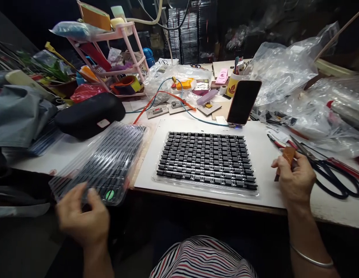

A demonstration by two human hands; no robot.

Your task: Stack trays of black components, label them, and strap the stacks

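Observation:
In the head view, my left hand (83, 218) is slightly blurred at the near edge of a stack of clear plastic trays (95, 166). Its thumb and fingers are apart with nothing seen between them; whether they touch the trays I cannot tell. A round green sticker (109, 195) marks the stack's near corner. My right hand (298, 175) is closed around a small brown block (288, 155), partly hidden by the fingers. Between the hands, a clear tray (207, 187) lies on a white board (147, 170), filled with rows of small black circuit modules (207, 160).
Large black-handled scissors (331, 177) and red-handled pliers (275, 142) lie beyond my right hand. A phone (243, 102) stands upright behind the tray, with a blue cable (202, 119) near it. A black case (91, 114), a pink rack (130, 50) and plastic bags (283, 69) crowd the back.

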